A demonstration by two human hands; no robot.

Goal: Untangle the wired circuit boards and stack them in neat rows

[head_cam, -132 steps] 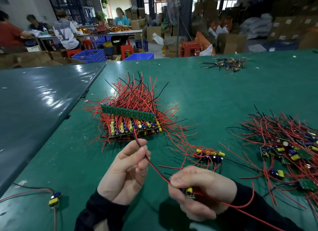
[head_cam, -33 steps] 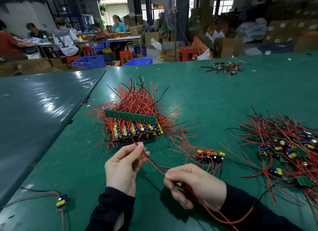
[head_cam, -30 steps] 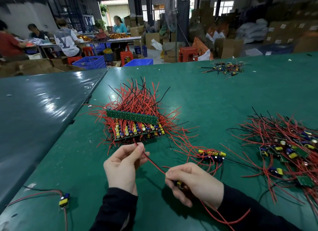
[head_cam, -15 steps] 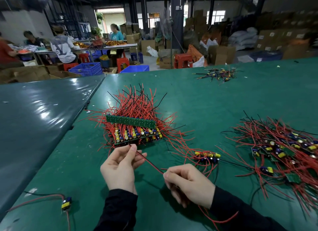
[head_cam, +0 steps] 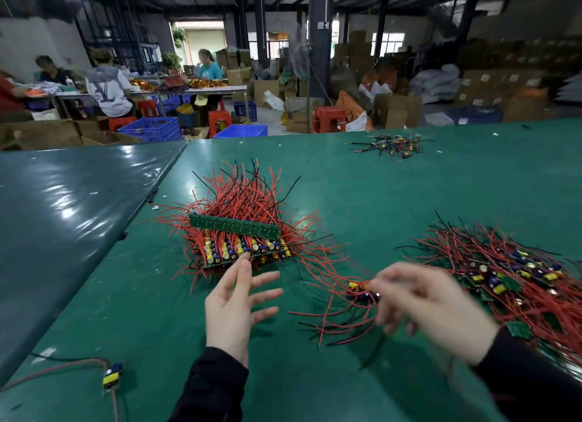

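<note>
Half a second ago both hands pinched one red wire; now the left hand point(head_cam: 234, 308) hovers spread and empty before the neat stack of green wired circuit boards point(head_cam: 241, 243). The blurred right hand point(head_cam: 422, 302) reaches loosely, fingers uncurled, at the small red-wired cluster point(head_cam: 352, 291). The last board seems placed; the tangled pile of boards point(head_cam: 510, 273) at right awaits sorting.

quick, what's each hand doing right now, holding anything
Left hand: open, fingers spread, holding nothing, just short of the neat stack of boards.
Right hand: motion-blurred, reaching toward the small bundle; grip cannot be told.
</note>
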